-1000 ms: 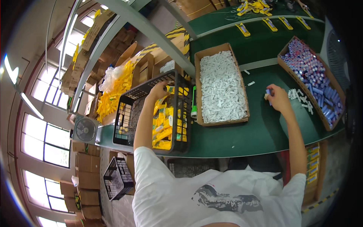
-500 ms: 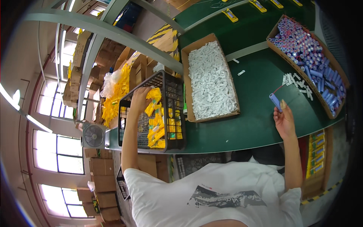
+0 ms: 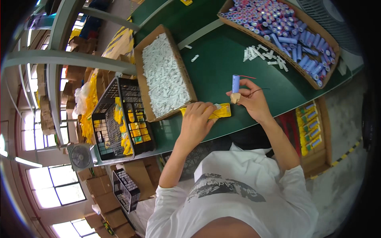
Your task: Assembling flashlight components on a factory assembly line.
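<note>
In my right hand (image 3: 256, 103) a blue cylindrical battery cell (image 3: 236, 82) stands upright, pinched near its lower end. A red wire leaves its top, and a dark wire passes by my fingers. Tan wrapping (image 3: 235, 98) covers a fingertip beside the cell. My left hand (image 3: 196, 121) is closed over a yellow plastic casing (image 3: 224, 110) just above the front of the green table; the hand hides its middle. The casing's right end points toward the battery cell, apart from it. More yellow casings (image 3: 126, 139) lie in the black plastic crate (image 3: 137, 113) at the left.
A cardboard box of small white pieces (image 3: 164, 75) stands behind my left hand. Loose white pieces (image 3: 258, 53) lie near the box of blue cells (image 3: 305, 47) at the back right. Below the table edge, a carton (image 3: 325, 135) holds yellow units. A metal frame (image 3: 71, 59) rises at left.
My left hand has come out of the crate with a yellow casing and moved right. My right hand has brought the battery cell closer to it, now upright. The whole view has shifted.
</note>
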Motion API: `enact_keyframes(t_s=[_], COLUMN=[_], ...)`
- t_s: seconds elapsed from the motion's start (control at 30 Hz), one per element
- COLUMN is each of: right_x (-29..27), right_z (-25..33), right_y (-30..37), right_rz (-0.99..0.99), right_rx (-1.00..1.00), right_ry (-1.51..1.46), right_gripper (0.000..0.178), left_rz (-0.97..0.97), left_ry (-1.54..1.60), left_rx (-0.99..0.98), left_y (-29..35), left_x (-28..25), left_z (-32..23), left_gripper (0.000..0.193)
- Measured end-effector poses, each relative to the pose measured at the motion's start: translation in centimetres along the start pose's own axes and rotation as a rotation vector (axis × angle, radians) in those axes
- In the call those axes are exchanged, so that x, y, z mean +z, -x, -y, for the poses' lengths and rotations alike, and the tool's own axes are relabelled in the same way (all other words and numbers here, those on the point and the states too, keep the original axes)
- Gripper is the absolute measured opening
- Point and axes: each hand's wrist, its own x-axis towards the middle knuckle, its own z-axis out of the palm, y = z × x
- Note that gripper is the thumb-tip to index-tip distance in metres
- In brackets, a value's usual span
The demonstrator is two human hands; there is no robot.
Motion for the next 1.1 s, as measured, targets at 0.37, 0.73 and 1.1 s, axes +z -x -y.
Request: enact_keyframes(t_s=[0.37,0.73,1.1], right_x=[-3.0,-0.9,-1.1], right_z=[3.0,3.6,3.9], right_y=[1.9,1.4,0.5], right_rz=[-0.226,0.111,0.341], right_rx=[-0.052,-0.202,-0.27], right_ry=[0.353,1.094,1.282], right_gripper=[0.028,0.035,0.033], left_rz=[-0.097,-0.26,-0.339], left_ry=[0.361,0.585,0.609], left_rx=[-0.105,-0.17,-0.212], left_y=[-3.1,-2.4,-0.9], left_x=[7.8,7.4,7.9], left_z=[-0.7,0.3,0.3], left_gripper=[0.026,0.012,0.01])
